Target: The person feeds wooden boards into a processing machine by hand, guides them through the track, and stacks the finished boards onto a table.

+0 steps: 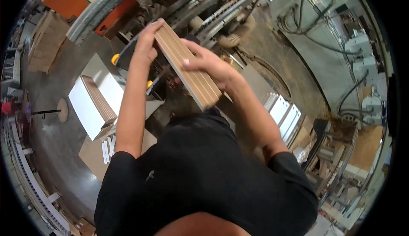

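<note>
Between my two hands is a short stack of boards (187,65) with brown edges and thin white faces, tilted with one end toward my chest. My left hand (148,43) is wrapped round its far end on the left side. On the right side my right hand (208,64) grips the stack near its middle, the thumb lying across the brown edges. The fingertips under the stack are hidden. To the left, below my left forearm, another stack of white panels (91,108) with brown edges rests on a larger white sheet.
Ahead is a machine with metal rails (221,18) and a ribbed hose (232,40). A grey machine cabinet (298,35) with cables stands at the right. White panels (281,112) stand beside my right forearm. White strips (107,148) lie on a brown board at the left.
</note>
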Motion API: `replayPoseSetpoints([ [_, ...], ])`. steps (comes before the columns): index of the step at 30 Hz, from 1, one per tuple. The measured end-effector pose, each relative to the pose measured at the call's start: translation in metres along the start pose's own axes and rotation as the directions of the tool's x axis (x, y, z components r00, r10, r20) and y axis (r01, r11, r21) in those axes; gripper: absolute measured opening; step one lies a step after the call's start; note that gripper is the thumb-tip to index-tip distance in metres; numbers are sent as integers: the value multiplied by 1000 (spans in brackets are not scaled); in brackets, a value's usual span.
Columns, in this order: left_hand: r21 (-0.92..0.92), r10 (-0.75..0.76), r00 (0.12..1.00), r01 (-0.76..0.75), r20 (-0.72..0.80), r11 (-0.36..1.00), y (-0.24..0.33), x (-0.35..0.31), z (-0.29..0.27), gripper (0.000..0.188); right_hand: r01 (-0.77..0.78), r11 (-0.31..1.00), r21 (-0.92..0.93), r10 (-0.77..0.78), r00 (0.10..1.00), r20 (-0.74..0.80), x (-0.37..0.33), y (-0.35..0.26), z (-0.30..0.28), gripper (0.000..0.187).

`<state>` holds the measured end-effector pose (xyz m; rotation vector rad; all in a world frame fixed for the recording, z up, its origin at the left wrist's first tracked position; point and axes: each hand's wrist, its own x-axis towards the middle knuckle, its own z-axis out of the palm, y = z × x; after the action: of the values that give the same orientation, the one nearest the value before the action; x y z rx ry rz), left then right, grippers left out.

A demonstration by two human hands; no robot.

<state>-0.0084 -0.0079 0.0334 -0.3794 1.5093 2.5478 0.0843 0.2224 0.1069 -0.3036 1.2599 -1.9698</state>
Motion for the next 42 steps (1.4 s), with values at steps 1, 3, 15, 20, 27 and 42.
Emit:
replayPoseSetpoints([
  [1,-40,-98,995,96,-36,995,5,0,6,33,-7,999,54,6,999,34,4,-7,1,76],
  [3,-78,-112,994,111,-9,991,-1,-8,13,32,50,997,61,-49,999,-19,12,-7,-3,63],
  [15,-281,-233,972,235,39,931,-11,5,-17,61,-14,990,143,22,998,-56,14,-16,11,41],
  [20,-114,105,993,-98,55,989,-4,-12,-21,36,83,973,-218,-97,994,-53,3,12,-6,82],
  [27,108,345,931,-358,123,928,-13,-50,63,36,159,919,-361,-229,960,-159,-42,67,-34,99],
  [42,724,479,854,-460,203,513,-44,11,78,48,-156,909,-386,-300,397,-867,-193,175,-59,94],
])
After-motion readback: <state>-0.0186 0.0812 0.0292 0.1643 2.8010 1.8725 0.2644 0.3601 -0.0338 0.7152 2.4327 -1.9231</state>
